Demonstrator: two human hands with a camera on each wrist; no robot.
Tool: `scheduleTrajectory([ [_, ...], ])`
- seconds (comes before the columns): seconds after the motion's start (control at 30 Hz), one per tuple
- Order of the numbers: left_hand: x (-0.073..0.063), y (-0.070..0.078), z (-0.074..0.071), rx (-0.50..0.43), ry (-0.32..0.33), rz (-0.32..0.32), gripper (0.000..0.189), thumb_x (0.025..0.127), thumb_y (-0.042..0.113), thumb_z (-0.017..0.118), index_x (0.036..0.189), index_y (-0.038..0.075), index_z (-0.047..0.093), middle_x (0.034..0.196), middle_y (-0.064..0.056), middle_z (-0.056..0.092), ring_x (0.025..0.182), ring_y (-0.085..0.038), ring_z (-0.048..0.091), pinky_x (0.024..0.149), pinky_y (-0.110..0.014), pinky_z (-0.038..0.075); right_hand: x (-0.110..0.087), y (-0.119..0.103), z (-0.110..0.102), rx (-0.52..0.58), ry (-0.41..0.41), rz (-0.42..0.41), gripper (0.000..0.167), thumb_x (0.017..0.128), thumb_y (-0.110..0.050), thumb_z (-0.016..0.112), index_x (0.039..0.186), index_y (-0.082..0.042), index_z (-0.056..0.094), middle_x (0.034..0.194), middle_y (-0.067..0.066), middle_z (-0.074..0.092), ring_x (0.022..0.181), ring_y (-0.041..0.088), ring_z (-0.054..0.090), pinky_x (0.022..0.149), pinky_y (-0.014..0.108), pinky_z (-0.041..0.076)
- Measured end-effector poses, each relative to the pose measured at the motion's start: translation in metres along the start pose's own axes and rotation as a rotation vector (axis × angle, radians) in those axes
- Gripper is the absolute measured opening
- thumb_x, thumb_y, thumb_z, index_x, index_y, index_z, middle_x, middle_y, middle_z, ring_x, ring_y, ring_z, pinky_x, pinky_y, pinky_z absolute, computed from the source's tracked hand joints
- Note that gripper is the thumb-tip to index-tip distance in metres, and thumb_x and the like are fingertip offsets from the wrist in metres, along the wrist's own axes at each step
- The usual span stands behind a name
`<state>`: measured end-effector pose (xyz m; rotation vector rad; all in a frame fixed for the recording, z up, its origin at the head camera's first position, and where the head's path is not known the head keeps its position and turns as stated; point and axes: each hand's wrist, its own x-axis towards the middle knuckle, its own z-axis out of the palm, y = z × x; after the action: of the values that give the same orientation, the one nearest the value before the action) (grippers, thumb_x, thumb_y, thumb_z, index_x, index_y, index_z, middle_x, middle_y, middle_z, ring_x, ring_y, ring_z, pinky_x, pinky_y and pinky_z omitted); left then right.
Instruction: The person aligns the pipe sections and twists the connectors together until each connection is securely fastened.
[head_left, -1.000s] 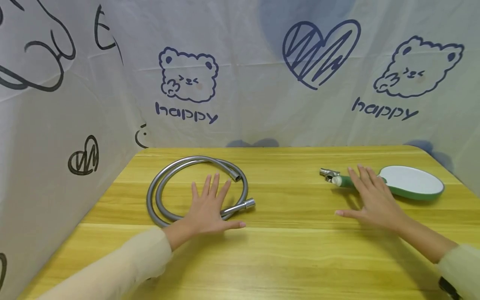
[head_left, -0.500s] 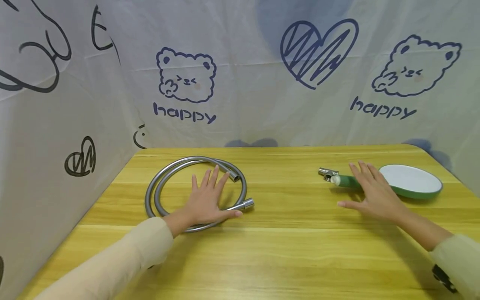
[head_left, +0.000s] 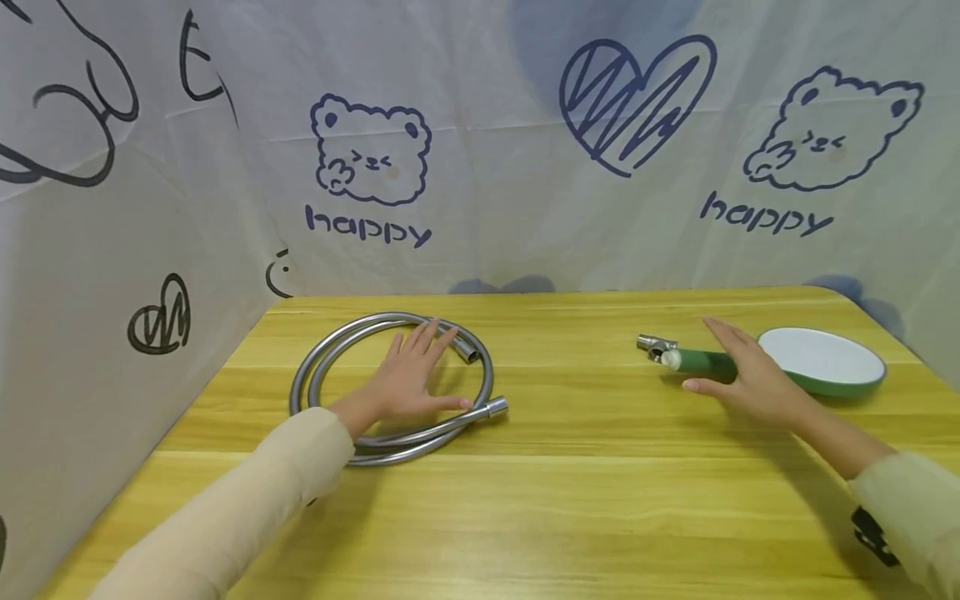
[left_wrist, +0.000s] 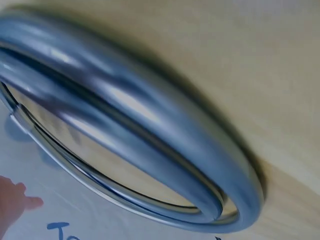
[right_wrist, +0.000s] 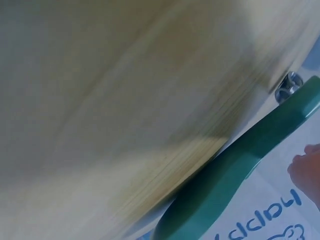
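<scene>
A coiled silver shower hose (left_wrist: 150, 105) lies on the left of the table in the head view, with a metal end nut (head_left: 496, 407) at its right. My left hand (head_left: 405, 382) is spread above the coil, fingers toward the far strand and thumb near the nut end. On the right lies a shower head with a green handle (head_left: 693, 362) and a white oval face (head_left: 821, 357). Over the handle, my right hand (head_left: 761, 385) stretches its fingers, thumb apart, and hides part of it. In the right wrist view its fingertips show beside the green handle.
Behind the handle's end sits a small chrome fitting (head_left: 655, 344). The yellow wood-grain table (head_left: 570, 500) meets a white curtain (head_left: 495, 200) with printed bears and hearts at its back. The curtain also runs along the left side.
My left hand has moved forward, farther over the hose coil. The right hand has shifted slightly, with its fingers closer together over the handle. The hose and shower head lie where they were.
</scene>
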<state>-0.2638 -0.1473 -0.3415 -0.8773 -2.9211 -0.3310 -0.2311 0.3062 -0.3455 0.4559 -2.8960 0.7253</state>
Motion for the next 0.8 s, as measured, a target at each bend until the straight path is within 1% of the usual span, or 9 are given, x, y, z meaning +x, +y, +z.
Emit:
scheduleTrajectory([
  [0.13,0.009,-0.009,0.001,-0.006,0.006,0.012,0.107,0.073,0.078,0.05,0.149,0.011,0.016,0.154,-0.021,0.008,0.139,-0.043,0.015,0.113,-0.058,0.007,0.004,0.006,-0.003,-0.004,-0.009,0.026,0.099,0.082,-0.042,0.068,0.148,-0.002,0.007,0.143,0.034,0.027,0.128,0.055,0.024,0.097,0.069,0.022],
  [0.23,0.015,-0.014,0.002,0.027,0.002,0.005,0.104,0.075,0.071,0.056,0.149,0.01,0.017,0.154,-0.021,0.01,0.139,-0.043,0.017,0.113,-0.056,0.008,0.005,0.011,-0.004,-0.01,-0.017,0.031,0.097,0.082,-0.041,0.068,0.148,0.001,0.009,0.14,0.034,0.033,0.125,0.055,0.029,0.096,0.067,0.026],
  [0.33,0.021,-0.017,0.001,0.053,-0.018,-0.004,0.098,0.077,0.063,0.061,0.148,0.009,0.019,0.154,-0.02,0.012,0.139,-0.041,0.018,0.114,-0.055,0.008,0.005,0.015,-0.005,-0.02,-0.032,0.039,0.094,0.082,-0.042,0.068,0.147,0.002,0.014,0.14,0.034,0.033,0.124,0.054,0.032,0.095,0.067,0.029],
  [0.5,0.029,-0.022,0.004,0.088,-0.041,-0.009,0.089,0.081,0.06,0.059,0.145,0.007,0.028,0.153,-0.021,0.017,0.138,-0.04,0.021,0.114,-0.054,0.011,0.008,0.019,-0.006,-0.05,-0.023,0.031,0.084,0.079,-0.042,0.071,0.138,0.007,0.036,0.139,0.035,0.034,0.123,0.055,0.033,0.095,0.066,0.031],
  [0.57,0.031,-0.024,0.005,0.093,-0.046,-0.014,0.085,0.082,0.058,0.059,0.144,0.007,0.031,0.152,-0.021,0.019,0.138,-0.04,0.022,0.114,-0.054,0.012,0.009,0.02,-0.006,-0.054,-0.02,0.024,0.08,0.078,-0.042,0.072,0.133,0.008,0.042,0.138,0.035,0.035,0.123,0.055,0.033,0.096,0.066,0.03],
  [0.67,0.033,-0.025,0.005,0.085,-0.053,-0.026,0.083,0.083,0.055,0.06,0.144,0.007,0.031,0.151,-0.021,0.022,0.138,-0.039,0.022,0.114,-0.053,0.013,0.012,0.022,-0.005,-0.06,-0.024,0.014,0.079,0.077,-0.041,0.073,0.131,0.008,0.045,0.139,0.035,0.035,0.124,0.055,0.032,0.097,0.066,0.029],
  [0.8,0.036,-0.028,0.007,0.084,-0.048,-0.026,0.079,0.084,0.052,0.06,0.143,0.008,0.034,0.149,-0.021,0.029,0.137,-0.038,0.025,0.114,-0.053,0.016,0.013,0.022,-0.004,-0.072,-0.024,0.01,0.079,0.076,-0.041,0.074,0.132,0.008,0.044,0.137,0.035,0.037,0.123,0.054,0.034,0.097,0.064,0.031],
])
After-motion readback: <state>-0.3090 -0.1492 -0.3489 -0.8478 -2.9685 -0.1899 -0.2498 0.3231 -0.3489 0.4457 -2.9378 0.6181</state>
